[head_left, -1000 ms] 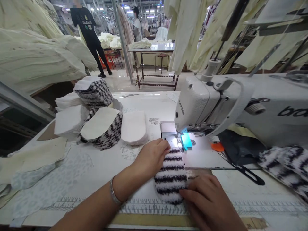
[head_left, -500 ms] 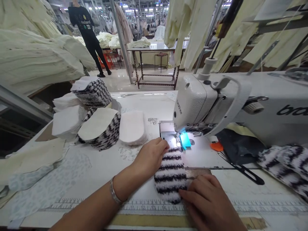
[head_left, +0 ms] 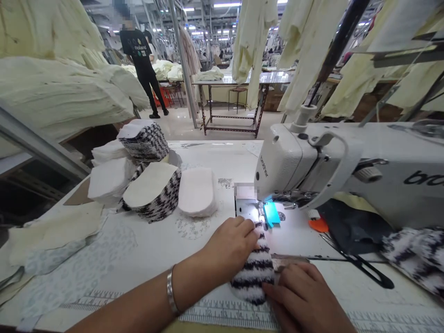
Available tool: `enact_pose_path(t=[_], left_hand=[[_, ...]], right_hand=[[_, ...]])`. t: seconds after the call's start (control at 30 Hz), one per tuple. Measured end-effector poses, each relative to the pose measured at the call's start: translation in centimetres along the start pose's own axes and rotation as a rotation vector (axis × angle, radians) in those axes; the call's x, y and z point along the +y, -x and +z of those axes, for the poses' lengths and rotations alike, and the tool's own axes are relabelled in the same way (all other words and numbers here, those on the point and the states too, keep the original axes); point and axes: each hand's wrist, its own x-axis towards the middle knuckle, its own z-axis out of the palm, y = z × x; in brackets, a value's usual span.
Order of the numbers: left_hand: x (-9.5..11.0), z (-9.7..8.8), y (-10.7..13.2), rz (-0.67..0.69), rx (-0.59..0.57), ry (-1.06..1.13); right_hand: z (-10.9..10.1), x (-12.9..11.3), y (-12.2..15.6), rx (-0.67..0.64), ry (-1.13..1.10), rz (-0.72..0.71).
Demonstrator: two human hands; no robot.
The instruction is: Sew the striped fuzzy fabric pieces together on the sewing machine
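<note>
A black-and-white striped piece of fleecy fabric [head_left: 255,268] lies in front of the sewing machine [head_left: 282,157], its far end close to the needle and presser foot [head_left: 262,217]. My left hand [head_left: 234,245], with a bracelet at the wrist, is closed on the upper left part of the fabric and covers some of it. Low on the right edge, my right hand [head_left: 303,293] grips the same piece between thumb and fingers; its fingertips are partly hidden. A bright blue guard [head_left: 272,214] sits beside the needle.
Stacks of white pads [head_left: 197,192] and striped pieces [head_left: 152,189] stand at the left. Fabric scraps [head_left: 58,236] lie nearer me. On the right are black snips [head_left: 371,270], dark cloth [head_left: 354,222] and fluffy fabric [head_left: 416,254]. A printed ruler [head_left: 222,312] runs along the front edge.
The view has shifted, so the scene sits lower and further right. My left hand has slid right across the fabric's far end and covers more of it. My right hand keeps its place on the edge.
</note>
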Motion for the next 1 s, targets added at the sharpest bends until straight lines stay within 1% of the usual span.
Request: enact_pose_path(t=[0.23,0.43,0.63,0.87,1.0], left_hand=[[-1.5,0.4,-1.6,0.01,-0.006,-0.018],[-2.1,0.7,-2.5,0.022,0.006,-0.068],[-2.5,0.8,-2.9,0.027,0.034,-0.038],[-2.8,1.1,-2.9,0.038,0.039,-0.059],[-2.8,0.8,-3.0,0.032,0.04,-0.057]], right_hand=[[-0.2,1.2,-0.7,-0.003,0.012,0.021],[-0.3,2.3,-1.2,-0.021,0.053,0.019],[-0.5,2.3,-1.5,0.016,0.068,0.006],[-0.3,2.2,-1.7,0.033,0.061,0.031],[-0.5,2.0,-1.7,0.032,0.068,0.04]])
